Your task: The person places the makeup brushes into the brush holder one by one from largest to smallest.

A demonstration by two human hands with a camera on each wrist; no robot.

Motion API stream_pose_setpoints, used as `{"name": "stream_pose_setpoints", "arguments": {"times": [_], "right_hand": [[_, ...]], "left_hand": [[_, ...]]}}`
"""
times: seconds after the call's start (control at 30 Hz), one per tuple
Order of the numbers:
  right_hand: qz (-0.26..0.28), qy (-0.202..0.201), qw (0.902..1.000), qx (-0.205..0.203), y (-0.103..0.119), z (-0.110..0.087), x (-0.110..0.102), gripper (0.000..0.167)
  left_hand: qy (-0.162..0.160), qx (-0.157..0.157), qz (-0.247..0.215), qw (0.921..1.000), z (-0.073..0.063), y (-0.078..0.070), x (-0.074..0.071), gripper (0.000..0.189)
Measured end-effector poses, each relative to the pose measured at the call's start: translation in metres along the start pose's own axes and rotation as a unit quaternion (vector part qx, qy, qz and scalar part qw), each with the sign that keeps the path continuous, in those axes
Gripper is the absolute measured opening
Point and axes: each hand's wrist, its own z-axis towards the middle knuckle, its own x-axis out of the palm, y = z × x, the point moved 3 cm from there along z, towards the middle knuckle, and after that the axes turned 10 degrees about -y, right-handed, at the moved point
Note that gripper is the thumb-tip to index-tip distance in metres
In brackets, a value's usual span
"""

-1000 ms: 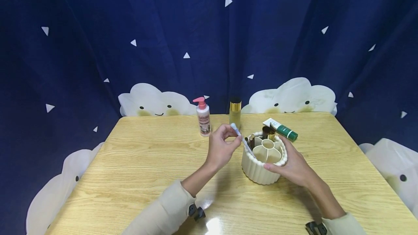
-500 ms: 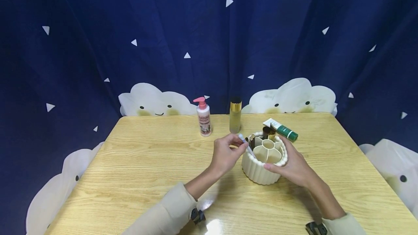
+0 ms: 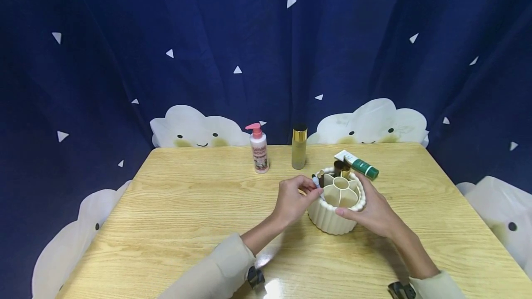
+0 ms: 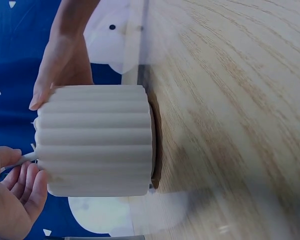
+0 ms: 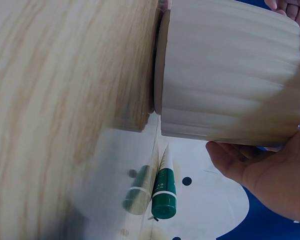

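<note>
A cream ribbed makeup organizer (image 3: 332, 218) with a beaded rim and flower-shaped dividers stands upright on the table. My left hand (image 3: 294, 200) pinches a slim pale stick (image 3: 317, 184) with a light-blue end between thumb and fingers. Its lower part is down inside the organizer's left-hand compartment. In the left wrist view, the stick (image 4: 26, 158) crosses the rim. My right hand (image 3: 371, 211) grips the organizer's right side, thumb at the front rim and fingers round the far side. Makeup brushes (image 3: 341, 168) with dark heads stand in the back compartments.
A white pump bottle (image 3: 260, 153) with a pink top and a yellowish bottle (image 3: 299, 149) with a gold-and-black cap stand behind. A green-and-white tube (image 3: 361, 166) lies behind the organizer. The wooden table (image 3: 187, 202) ends at a navy curtain (image 3: 208, 36).
My left hand has moved right and down, and the pale stick has sunk deeper into the organizer and become steeper. The right hand and organizer have stayed put.
</note>
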Motion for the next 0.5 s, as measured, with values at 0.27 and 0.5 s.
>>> {"name": "stream_pose_setpoints", "arguments": {"times": [0.27, 0.5], "right_hand": [[-0.005, 0.001, 1.0, 0.001, 0.0, 0.001, 0.0, 0.106], [-0.028, 0.017, 0.9994, 0.006, 0.002, 0.0, -0.003, 0.111]], "left_hand": [[0.002, 0.011, 0.012, 0.9999, -0.001, 0.006, -0.003, 0.01], [0.024, 0.02, 0.019, 0.9993, -0.001, 0.02, -0.019, 0.015]]}}
